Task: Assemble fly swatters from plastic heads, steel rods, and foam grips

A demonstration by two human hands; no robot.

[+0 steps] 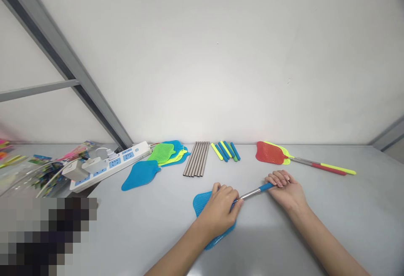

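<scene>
A fly swatter with a blue mesh head (202, 202), a silver metal rod and a blue grip lies between my two hands, low over the grey table. My left hand (221, 210) is closed round the neck where the head meets the rod, hiding part of the head. Around the blue grip at the other end, the fingers of my right hand (285, 187) are curled. Farther back on the right are two whole fly swatters, a red one (270, 153) lying partly over a yellow one (339, 169).
Loose blue, green and yellow swatter heads (140, 175) lie at the back left. Beside them are several metal rods (196, 159) in a row and several coloured grips (225, 151). A white power strip (121, 158) with plugged-in chargers and plastic bags (47, 179) sit farther left. A wall stands behind.
</scene>
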